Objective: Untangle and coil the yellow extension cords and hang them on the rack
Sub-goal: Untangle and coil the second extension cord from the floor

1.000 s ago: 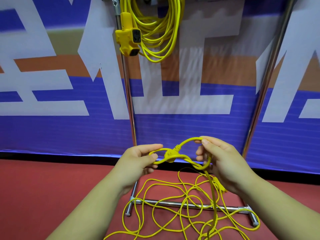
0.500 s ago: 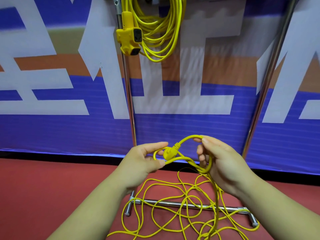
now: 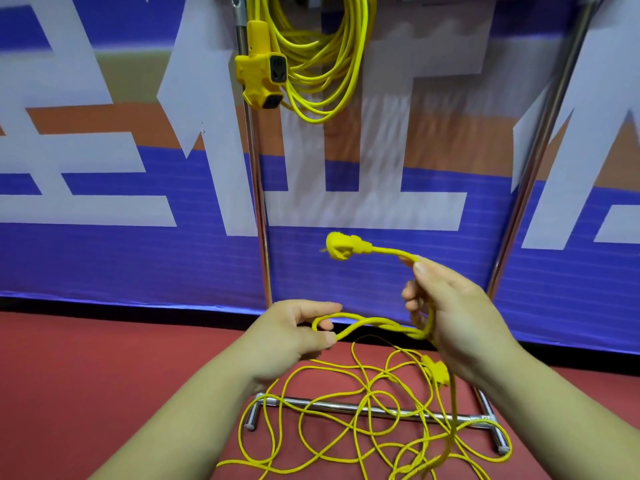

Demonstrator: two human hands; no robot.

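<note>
The red floor (image 3: 104, 393) carries a loose tangle of yellow cord (image 3: 369, 396), its strands crossing the rack's chrome base bar (image 3: 329, 406).

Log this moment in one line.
untangling | left hand: pinches yellow cord loop | right hand: grips it near plug | rest tangled on floor | coil hung on rack

The light is bright and even, and the colors look strong. Shadows on the red floor (image 3: 86, 375) are very faint. The metal bar (image 3: 329, 404) down low shines with small white spots. The yellow plug (image 3: 343, 245) looks fuzzy, and so does the yellow cord (image 3: 452, 410) hanging at the bottom. The pole (image 3: 545, 133) on the right leans, bent by the wide lens.
</note>
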